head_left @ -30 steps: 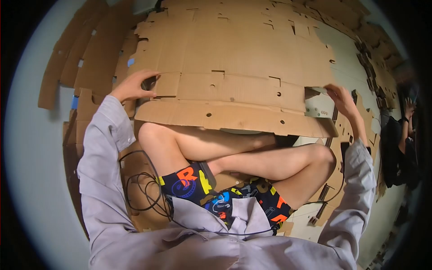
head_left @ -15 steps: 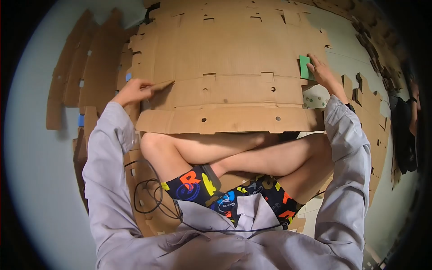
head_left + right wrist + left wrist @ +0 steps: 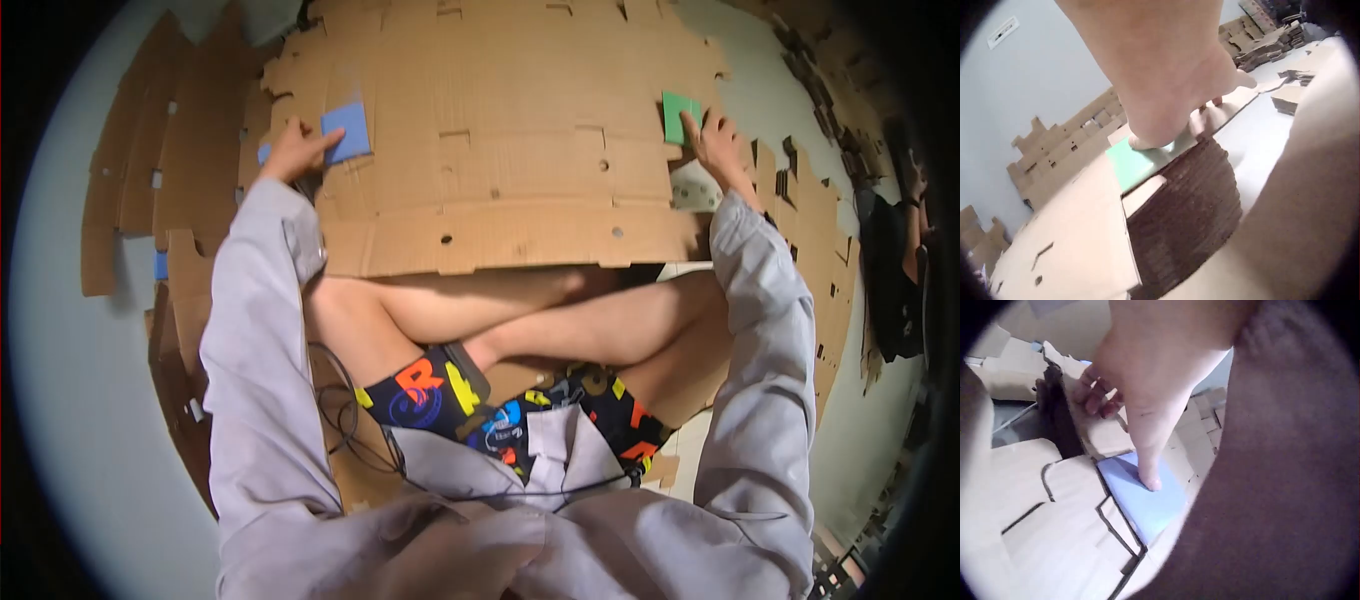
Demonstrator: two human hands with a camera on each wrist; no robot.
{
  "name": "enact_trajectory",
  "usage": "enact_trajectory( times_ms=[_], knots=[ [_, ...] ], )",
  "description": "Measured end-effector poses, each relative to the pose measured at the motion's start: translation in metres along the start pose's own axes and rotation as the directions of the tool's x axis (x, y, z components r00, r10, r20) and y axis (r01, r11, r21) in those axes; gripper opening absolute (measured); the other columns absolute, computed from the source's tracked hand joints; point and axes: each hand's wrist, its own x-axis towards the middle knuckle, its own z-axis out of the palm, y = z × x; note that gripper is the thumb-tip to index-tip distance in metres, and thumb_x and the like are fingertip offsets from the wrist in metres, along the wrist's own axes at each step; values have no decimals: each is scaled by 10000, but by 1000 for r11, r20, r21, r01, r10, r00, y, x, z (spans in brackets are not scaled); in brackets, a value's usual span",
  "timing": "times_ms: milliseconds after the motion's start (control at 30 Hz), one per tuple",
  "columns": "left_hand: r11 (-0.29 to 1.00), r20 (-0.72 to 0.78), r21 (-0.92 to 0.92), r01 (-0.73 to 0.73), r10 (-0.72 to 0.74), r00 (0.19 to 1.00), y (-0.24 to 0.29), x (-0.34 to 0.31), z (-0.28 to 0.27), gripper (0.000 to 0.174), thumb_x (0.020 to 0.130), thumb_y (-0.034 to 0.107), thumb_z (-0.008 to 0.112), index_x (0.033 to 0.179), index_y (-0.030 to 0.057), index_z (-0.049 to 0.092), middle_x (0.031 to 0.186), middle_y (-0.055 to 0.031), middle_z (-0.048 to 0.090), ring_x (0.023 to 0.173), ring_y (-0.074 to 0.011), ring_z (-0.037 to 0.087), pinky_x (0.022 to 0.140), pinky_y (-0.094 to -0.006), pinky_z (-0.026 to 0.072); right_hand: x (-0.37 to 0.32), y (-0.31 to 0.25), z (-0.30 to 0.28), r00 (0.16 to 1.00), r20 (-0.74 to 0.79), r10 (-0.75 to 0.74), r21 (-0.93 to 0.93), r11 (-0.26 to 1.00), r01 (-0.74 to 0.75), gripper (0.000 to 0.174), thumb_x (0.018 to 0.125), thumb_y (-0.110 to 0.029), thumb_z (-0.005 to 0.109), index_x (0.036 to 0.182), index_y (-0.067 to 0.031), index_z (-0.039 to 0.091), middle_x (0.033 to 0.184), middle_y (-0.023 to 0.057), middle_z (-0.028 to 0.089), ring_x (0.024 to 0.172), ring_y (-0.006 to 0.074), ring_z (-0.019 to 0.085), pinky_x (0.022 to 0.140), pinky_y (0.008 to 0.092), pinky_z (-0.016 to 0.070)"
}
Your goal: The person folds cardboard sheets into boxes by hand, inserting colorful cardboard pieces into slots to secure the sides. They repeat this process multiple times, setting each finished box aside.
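A large cut cardboard sheet (image 3: 510, 90) with slots and round holes lies before me, over the crossed legs. The right wrist view shows a thick stack of cardboard (image 3: 1182, 209) under its edge. On the sheet's left side is a blue square (image 3: 350, 117). My left hand (image 3: 295, 152) rests its straight thumb on that square, the other fingers bent beyond the cardboard's edge. At the right side a green square (image 3: 679, 106) lies near the edge. My right hand (image 3: 722, 147) has its thumb against the green square, with the fingers spread outward past the sheet.
Cut cardboard panels (image 3: 190, 110) lean along the left wall. More cardboard (image 3: 810, 240) lies on the floor at the right. A black cable (image 3: 345, 425) loops beside the left leg. Another person's arm (image 3: 913, 220) shows at the far right.
The left hand has turned a cardboard flap over, bringing the blue square into view. The right hand has let its flap down, revealing the green square. Both hands have moved farther from the body.
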Motion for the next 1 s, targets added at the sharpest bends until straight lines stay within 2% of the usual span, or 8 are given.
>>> enact_trajectory(
  times_ms=[100,233,300,400,633,767,900,1000],
  knots=[
    [994,53,12,-111,111,992,-5,-25,-25,747,727,512,742,1222,2,511,1117,-249,575,1079,-327,558,913,-380,438,6,8,-41,959,226,173,201,955,-220,1028,757,-730,538,1454,-29,255,1350,296,403,1257,424,410,1012,508,359],
    [993,-397,101,-64,99,912,-90,-39,-2,708,753,469,731,1244,6,517,1211,-242,548,1175,-341,507,989,-408,399,1,57,-33,916,235,325,477,782,-400,1225,631,-799,606,1390,111,294,1410,297,366,1297,381,395,1053,466,325],
    [986,-565,-146,76,-146,812,-135,-26,20,578,813,364,708,1183,-44,533,1191,-231,579,1125,-329,563,940,-390,468,-7,72,-33,826,451,338,759,341,-554,1113,670,-677,687,1361,127,348,1407,275,383,1289,343,404,1055,453,314],
    [181,123,-957,225,-448,886,-85,-71,-2,397,872,221,653,1121,-66,540,1116,-220,626,1017,-307,635,826,-359,550,-9,85,-32,741,359,567,787,242,-567,859,738,-486,734,1292,107,453,1243,231,540,1119,298,531,921,434,438],
    [188,36,-972,139,-466,884,-45,-56,-15,357,871,281,657,1097,33,534,858,-84,612,758,-233,643,680,-344,563,-27,59,-102,842,386,378,894,73,-442,170,827,-197,677,854,-54,590,753,49,602,581,150,577,567,283,541],
    [238,131,-899,368,-656,743,-65,-30,9,401,842,401,661,1114,131,543,951,-69,521,784,-197,510,675,-347,492,-23,51,-99,871,313,380,950,-143,-279,209,818,-232,696,911,-95,568,825,55,598,659,173,598,585,295,542],
    [86,13,-992,98,-679,734,-117,-23,24,477,826,366,702,1166,103,493,976,-78,522,812,-208,509,691,-344,474,-46,10,-140,958,217,189,887,-449,-112,303,834,-238,693,1055,-58,591,988,58,633,866,171,615,742,310,504],
    [60,63,-990,130,-635,770,-97,-40,6,493,820,354,721,1180,87,515,999,-73,558,835,-192,551,718,-313,477,-52,-16,-152,987,16,159,995,-104,1,469,855,-290,679,1228,-54,521,1120,68,596,989,159,579,866,337,458]
  ],
)
